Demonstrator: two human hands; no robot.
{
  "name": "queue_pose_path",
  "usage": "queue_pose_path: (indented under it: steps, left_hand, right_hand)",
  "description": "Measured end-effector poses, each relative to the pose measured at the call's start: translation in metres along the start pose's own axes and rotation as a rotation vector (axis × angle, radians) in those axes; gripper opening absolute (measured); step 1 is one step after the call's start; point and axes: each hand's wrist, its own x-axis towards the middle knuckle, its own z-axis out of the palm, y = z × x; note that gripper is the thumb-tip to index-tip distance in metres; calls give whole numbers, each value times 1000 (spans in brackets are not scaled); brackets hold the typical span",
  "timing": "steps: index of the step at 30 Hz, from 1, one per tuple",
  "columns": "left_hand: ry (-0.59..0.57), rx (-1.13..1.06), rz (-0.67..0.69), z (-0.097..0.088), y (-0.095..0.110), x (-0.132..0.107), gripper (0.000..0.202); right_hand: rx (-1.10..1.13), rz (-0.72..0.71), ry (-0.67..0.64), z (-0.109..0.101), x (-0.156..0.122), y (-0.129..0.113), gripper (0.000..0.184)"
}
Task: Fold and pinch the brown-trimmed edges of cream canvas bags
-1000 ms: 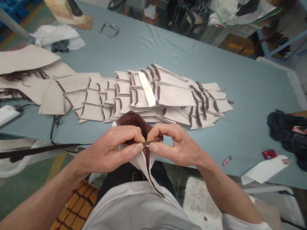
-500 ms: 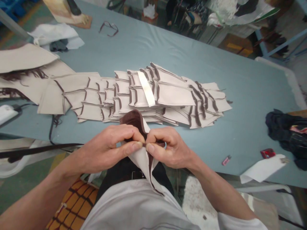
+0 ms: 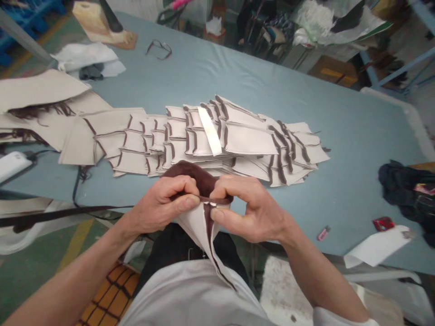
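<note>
The left hand (image 3: 161, 203) and the right hand (image 3: 254, 210) are both closed in tight pinches, each thumb pressed toward curled fingers, gripping the top edge of a beige cloth piece (image 3: 193, 231) trimmed in dark brown. The piece is held up in front of the person's torso, and its lower tail hangs down against a pale grey shirt (image 3: 190, 294). A soft brown lining (image 3: 188, 172) bulges out behind the fingers, while a brown seam (image 3: 208, 231) runs down the beige cloth. The work in hand sits at this pinched edge, with both thumbs close together on the brown band. Beyond the hands, the light blue tabletop (image 3: 272, 90) carries a long, overlapping spread of similar beige pieces (image 3: 210, 145) edged in brown, with a pale strip (image 3: 210, 131) lying across them. Further right lie a heap of dark clothing (image 3: 401, 190), a small pink object (image 3: 323, 233), a red packet (image 3: 383, 223) and a white scrap (image 3: 377, 246).
</note>
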Motion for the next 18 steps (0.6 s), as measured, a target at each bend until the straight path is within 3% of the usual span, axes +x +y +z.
queue_pose_path:
  steps: [3,7,11,14,18]
  left_hand:
    - [-47,46,1,-7,1,-4,49]
    - [-68,90,-4,-9,2,-6,42]
    - [-13,190,-33,-6,8,-5,20]
    - [11,268,-44,-6,14,-2,16]
    - [-59,344,-72,-11,23,5,15]
  right_hand:
    - [-43,24,-29,-7,-3,-1,10]
    - [-37,66,4,-1,-5,3,12]
    - [-23,110,10,4,-3,7,11]
    - [-11,160,22,5,-3,8,9]
    - [36,246,63,7,-1,9,6]
